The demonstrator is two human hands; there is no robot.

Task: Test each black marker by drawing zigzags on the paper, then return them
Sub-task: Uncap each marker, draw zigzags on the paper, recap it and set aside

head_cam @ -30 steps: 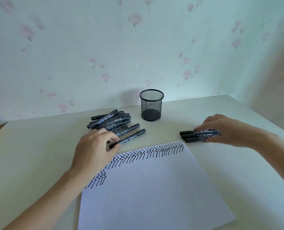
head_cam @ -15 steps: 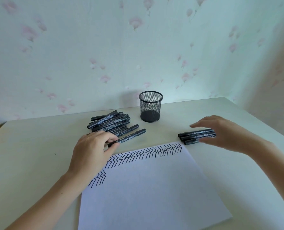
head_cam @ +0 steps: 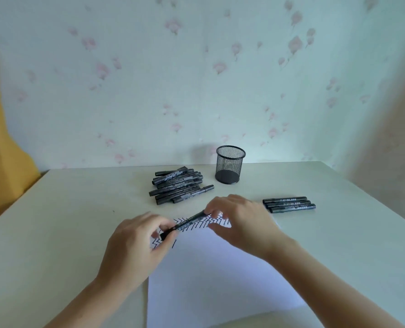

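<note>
Marker at frame centre, just above the paper, long axis slanting lower left to upper right. Left hand pinching the lower end; right hand pinching the upper, probably the cap. Likely next: pulling apart along that axis.

pale table, floral wallpaper, yellow fabric at left

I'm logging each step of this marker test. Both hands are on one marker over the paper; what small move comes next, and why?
Probably pull the cap off: the left hand and right hand pinch opposite ends of one marker above the paper, and it looks capped, so it cannot draw yet.
</note>
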